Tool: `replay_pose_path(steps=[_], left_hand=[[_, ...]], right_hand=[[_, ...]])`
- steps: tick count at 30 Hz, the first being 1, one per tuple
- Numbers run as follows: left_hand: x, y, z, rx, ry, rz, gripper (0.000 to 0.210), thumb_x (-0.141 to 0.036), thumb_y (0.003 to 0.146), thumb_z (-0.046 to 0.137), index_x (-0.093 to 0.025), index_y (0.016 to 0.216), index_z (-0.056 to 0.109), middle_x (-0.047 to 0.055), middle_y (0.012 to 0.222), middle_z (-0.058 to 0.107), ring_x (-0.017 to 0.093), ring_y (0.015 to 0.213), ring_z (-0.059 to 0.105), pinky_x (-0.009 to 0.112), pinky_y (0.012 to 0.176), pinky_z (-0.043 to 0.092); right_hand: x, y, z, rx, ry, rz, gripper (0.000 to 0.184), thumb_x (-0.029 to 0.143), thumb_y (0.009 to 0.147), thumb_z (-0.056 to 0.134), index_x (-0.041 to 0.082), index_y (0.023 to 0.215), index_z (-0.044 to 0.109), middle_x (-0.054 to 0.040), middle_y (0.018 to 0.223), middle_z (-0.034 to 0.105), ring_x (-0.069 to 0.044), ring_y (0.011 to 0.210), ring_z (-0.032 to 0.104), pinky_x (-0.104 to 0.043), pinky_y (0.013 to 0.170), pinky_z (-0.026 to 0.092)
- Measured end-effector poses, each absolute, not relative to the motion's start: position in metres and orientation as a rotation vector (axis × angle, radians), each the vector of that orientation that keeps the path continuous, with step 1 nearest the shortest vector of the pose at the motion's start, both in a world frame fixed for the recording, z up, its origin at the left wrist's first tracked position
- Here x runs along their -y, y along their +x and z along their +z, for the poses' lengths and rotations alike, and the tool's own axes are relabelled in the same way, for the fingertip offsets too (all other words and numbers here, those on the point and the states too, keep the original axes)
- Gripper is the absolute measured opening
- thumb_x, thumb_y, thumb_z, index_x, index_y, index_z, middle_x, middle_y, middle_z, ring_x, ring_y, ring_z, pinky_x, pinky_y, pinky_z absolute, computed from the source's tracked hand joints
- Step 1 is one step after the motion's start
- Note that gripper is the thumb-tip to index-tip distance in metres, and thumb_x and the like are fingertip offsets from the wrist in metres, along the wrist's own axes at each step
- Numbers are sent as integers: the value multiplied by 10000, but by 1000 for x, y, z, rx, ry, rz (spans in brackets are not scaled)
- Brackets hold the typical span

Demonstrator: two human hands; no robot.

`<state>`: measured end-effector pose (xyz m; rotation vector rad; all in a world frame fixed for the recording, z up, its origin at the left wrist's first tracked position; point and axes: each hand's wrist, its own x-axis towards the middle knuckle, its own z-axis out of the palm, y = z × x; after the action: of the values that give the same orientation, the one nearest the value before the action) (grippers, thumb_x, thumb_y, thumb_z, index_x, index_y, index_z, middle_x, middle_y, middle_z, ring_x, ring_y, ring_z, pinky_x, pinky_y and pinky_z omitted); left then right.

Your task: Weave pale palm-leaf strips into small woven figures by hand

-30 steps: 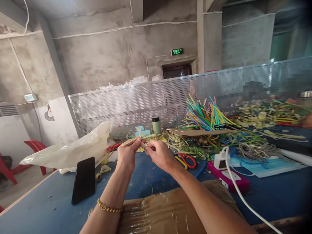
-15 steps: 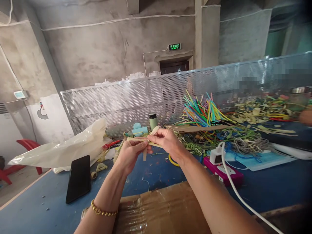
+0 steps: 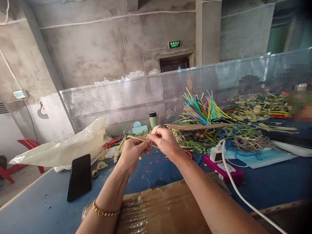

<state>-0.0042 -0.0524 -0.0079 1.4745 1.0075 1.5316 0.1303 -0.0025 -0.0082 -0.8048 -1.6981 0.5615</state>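
Observation:
Pale cream flat strips (image 3: pixel 155 129) run between my two hands, held up over the blue table. My left hand (image 3: pixel 133 150) pinches them with thumb and forefinger, its fingers closed. Right beside it, my right hand (image 3: pixel 166 143) is closed on the same strips, and a loop of strip curls up above its fingers. The fingertips of both hands nearly meet, hiding how the strips cross there. A gold bead bracelet (image 3: pixel 105 213) circles my left wrist. Under my forearms lies a brown cardboard sheet (image 3: pixel 161 208).
A black phone (image 3: pixel 79 177) and a cream plastic bag (image 3: pixel 60 148) are at left. Behind my hands stands a green bottle (image 3: pixel 153 120). Colored pipe-like strands (image 3: pixel 204 109) pile up to the right, near a magenta power strip (image 3: pixel 225 169) with a white cable. A perforated metal screen (image 3: pixel 117 104) borders the table.
The strip end that hung below my left hand is now mostly hidden behind the fingers. Both hands stay close together, with only small finger shifts. At far right, a person's hand has moved further in.

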Motion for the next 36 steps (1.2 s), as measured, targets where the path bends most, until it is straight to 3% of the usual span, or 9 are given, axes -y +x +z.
replay_pose_path(steps=[6, 10, 13, 16, 19, 23, 26, 31, 36], left_hand=[[52, -4, -7, -1042, 1462, 1551, 193, -259, 654, 787, -141, 535, 692, 37, 494, 597, 103, 453, 466, 263, 477, 326], [48, -11, -10, -1119, 1501, 1505, 238, -250, 651, 772, -147, 473, 652, 33, 468, 574, 98, 431, 433, 266, 472, 318], [42, -14, -16, -1185, 1584, 1504, 190, -199, 630, 741, -154, 469, 650, 26, 461, 566, 109, 451, 444, 266, 488, 314], [40, -12, -20, -1285, 1686, 1482, 166, -151, 607, 696, -166, 456, 631, 0, 431, 524, 107, 459, 407, 262, 484, 259], [43, -9, -19, -1277, 1750, 1441, 209, -173, 624, 685, -176, 433, 598, -15, 432, 481, 101, 474, 358, 260, 492, 224], [50, -10, -12, -1095, 1720, 1365, 190, -282, 656, 729, -176, 511, 666, 2, 509, 507, 113, 528, 361, 262, 513, 245], [51, -11, -10, -1097, 1695, 1375, 202, -328, 678, 725, -164, 562, 704, 15, 546, 537, 108, 535, 337, 264, 516, 222], [47, -11, -15, -1071, 1689, 1427, 194, -327, 657, 775, -175, 555, 711, 32, 537, 573, 145, 570, 442, 273, 542, 320], [47, -11, -15, -1055, 1704, 1420, 193, -282, 633, 800, -181, 519, 683, 40, 531, 585, 180, 616, 525, 290, 576, 393]], right_hand=[[-3, 127, -12, 1723, -856, 476, 234, 249, 802, 604, 192, 589, 527, 7, 565, 543, -132, 547, 479, -263, 536, 332], [-1, 135, -8, 1738, -1014, 136, 367, 362, 874, 622, 197, 562, 522, -18, 553, 552, -148, 558, 472, -285, 563, 311], [4, 137, -5, 1782, -866, 1, 319, 354, 903, 620, 186, 635, 584, -30, 639, 609, -142, 601, 501, -283, 601, 334], [7, 133, -7, 1977, -706, 51, 155, 255, 840, 698, 178, 716, 648, -25, 746, 648, -129, 657, 532, -263, 630, 355], [4, 131, -11, 2017, -747, 152, 149, 160, 821, 673, 164, 680, 625, 0, 662, 600, -117, 617, 487, -254, 589, 323], [-6, 137, -11, 1984, -699, 447, 222, 204, 852, 625, 156, 638, 589, 29, 568, 518, -104, 555, 432, -242, 534, 291], [-10, 139, -12, 1956, -647, 532, 216, 247, 841, 638, 151, 652, 600, 21, 590, 542, -109, 573, 461, -236, 539, 312], [-12, 137, -15, 1927, -567, 617, 207, 302, 826, 669, 149, 691, 634, 9, 632, 581, -112, 595, 487, -228, 543, 348], [-9, 136, -14, 1915, -573, 576, 173, 230, 814, 661, 150, 666, 620, 18, 609, 566, -104, 578, 464, -231, 536, 327]])
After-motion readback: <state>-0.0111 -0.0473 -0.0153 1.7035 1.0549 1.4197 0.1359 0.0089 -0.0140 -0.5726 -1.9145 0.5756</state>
